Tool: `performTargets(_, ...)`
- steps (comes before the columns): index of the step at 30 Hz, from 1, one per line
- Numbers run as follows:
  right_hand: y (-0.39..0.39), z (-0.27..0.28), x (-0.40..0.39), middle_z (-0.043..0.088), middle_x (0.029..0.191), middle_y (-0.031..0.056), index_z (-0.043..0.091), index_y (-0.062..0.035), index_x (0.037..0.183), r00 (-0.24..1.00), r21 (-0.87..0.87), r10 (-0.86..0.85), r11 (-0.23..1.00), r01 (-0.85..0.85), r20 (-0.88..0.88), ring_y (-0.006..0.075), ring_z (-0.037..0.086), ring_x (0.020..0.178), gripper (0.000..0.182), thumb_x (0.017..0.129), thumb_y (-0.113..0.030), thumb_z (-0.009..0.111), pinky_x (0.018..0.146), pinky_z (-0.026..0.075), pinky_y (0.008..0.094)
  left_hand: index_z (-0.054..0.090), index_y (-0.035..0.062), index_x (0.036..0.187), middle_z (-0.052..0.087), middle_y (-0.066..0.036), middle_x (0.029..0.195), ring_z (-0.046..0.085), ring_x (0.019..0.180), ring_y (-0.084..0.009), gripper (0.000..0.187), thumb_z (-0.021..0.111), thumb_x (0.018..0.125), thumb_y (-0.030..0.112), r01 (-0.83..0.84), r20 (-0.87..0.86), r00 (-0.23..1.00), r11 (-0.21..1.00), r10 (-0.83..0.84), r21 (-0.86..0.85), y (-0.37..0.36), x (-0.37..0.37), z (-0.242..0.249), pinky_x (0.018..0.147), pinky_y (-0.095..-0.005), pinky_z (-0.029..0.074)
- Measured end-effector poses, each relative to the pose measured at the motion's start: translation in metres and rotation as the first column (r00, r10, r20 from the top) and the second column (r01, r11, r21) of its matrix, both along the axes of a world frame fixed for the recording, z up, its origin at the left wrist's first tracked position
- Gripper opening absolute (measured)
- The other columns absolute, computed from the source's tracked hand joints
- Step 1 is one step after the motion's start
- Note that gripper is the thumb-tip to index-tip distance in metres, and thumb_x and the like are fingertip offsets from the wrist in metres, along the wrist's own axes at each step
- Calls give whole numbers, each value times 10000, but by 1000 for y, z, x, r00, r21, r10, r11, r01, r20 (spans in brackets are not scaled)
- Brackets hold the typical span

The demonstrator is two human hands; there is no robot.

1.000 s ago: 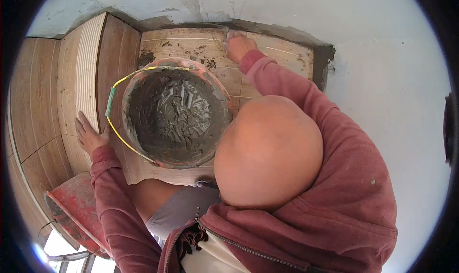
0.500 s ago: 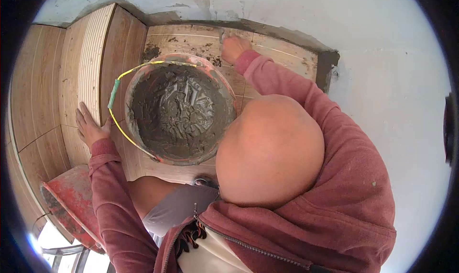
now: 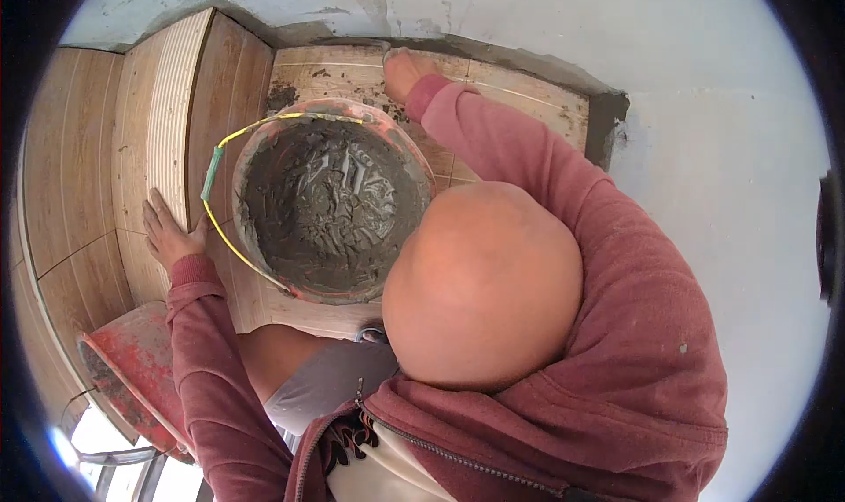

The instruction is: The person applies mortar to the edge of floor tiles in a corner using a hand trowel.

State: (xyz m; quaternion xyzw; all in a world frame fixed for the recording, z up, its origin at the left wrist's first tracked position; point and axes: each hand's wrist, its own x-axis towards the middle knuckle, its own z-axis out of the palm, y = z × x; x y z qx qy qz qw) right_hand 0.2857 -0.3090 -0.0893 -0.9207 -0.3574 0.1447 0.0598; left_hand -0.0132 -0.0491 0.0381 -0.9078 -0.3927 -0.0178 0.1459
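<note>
My right hand (image 3: 408,73) is closed low at the far wall, over the wood-look floor tiles (image 3: 330,55), near the strip of wet grey mortar (image 3: 440,44) along the wall's foot. A small greyish edge shows by its fingers, too little to name. My left hand (image 3: 172,231) lies with fingers spread on the near end of the ribbed step edge (image 3: 176,106). Between my arms stands a bucket (image 3: 246,247) partly filled with wet grey mortar (image 3: 348,194). Its yellow wire handle (image 3: 231,242) with a green grip (image 3: 211,175) rests to the left.
Wood-look tiled steps (image 3: 75,150) rise on the left. A second, red, mortar-stained bucket (image 3: 145,370) lies tilted beside my left forearm. Mortar crumbs (image 3: 282,95) dot the floor behind the full bucket. A pale wall (image 3: 704,194) closes off the back and right.
My right hand has slid left along the foot of the wall, its forearm following. My left hand stays on the step edge, and the buckets have not moved.
</note>
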Motion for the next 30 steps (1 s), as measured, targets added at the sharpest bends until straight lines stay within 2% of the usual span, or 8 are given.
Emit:
performTargets(1, -1, -1, -2, 557, 937, 194, 504, 28, 984, 996, 113, -44, 993, 34, 83, 304, 582, 833, 323, 684, -93, 517, 681, 475, 393, 178, 226, 1348, 268, -99, 1357, 294, 1227, -273, 986, 757, 554, 295, -2, -3, 1000, 1000, 2, 0, 0, 0, 1, 962, -451, 272)
performTargets(5, -16, -1, -15, 555, 929, 196, 500, 24, 999, 995, 104, -10, 995, -1, 103, 310, 581, 829, 335, 688, -97, 520, 688, 475, 392, 182, 228, 1347, 261, -95, 1362, 279, 1235, -273, 980, 758, 557, 293, -10, 10, 1000, 999, 10, -31, -1, -1, 1, 964, -458, 265)
performTargets(11, -33, 3, -3, 536, 1008, 200, 496, 31, 1013, 996, -90, -54, 995, 47, -75, 299, 565, 918, 332, 725, -134, 521, 713, 481, 393, 180, 240, 1347, 254, -91, 1367, 269, 1241, -273, 981, 760, 557, 282, -8, 16, 1000, 999, 9, -36, 1, -1, 0, 970, -468, 253)
performTargets(14, -46, 2, -15, 539, 954, 177, 500, 1, 991, 992, 93, -96, 992, 88, 87, 302, 574, 844, 334, 689, -134, 547, 658, 482, 401, 176, 244, 1348, 253, -92, 1367, 269, 1241, -273, 981, 759, 559, 282, 2, 18, 1000, 999, -2, -39, 2, -3, 0, 971, -470, 251)
performTargets(20, -60, -21, -5, 535, 940, 158, 523, -5, 946, 994, -34, -38, 999, 41, 104, 304, 566, 847, 284, 705, -155, 539, 664, 483, 410, 170, 246, 1349, 255, -90, 1367, 270, 1242, -273, 977, 754, 567, 286, -9, 31, 999, 1000, 10, -25, 0, -1, -1, 972, -468, 253)
performTargets(22, -60, -11, 6, 523, 971, 149, 548, -14, 910, 989, -117, -133, 985, 125, -64, 297, 555, 878, 245, 714, -160, 536, 681, 481, 411, 169, 245, 1349, 256, -90, 1366, 270, 1241, -272, 975, 753, 569, 286, 2, 37, 999, 1000, -2, -24, 0, -2, -2, 973, -467, 253)
performTargets(25, -80, -26, 1, 538, 999, 149, 577, -28, 893, 992, 47, -56, 998, 51, 112, 297, 558, 893, 234, 719, -179, 537, 708, 477, 406, 172, 242, 1348, 259, -92, 1364, 275, 1239, -270, 972, 753, 570, 289, -7, 29, 1000, 1000, 7, -8, 2, -1, -3, 971, -469, 255)
performTargets(30, -91, -5, 11, 548, 990, 153, 568, -28, 901, 997, -92, -75, 993, 76, 21, 301, 560, 883, 248, 734, -207, 529, 714, 469, 413, 165, 240, 1350, 253, -93, 1366, 266, 1244, -264, 977, 752, 570, 291, -7, 16, 1000, 1000, 8, -29, 0, -1, 0, 971, -472, 252)
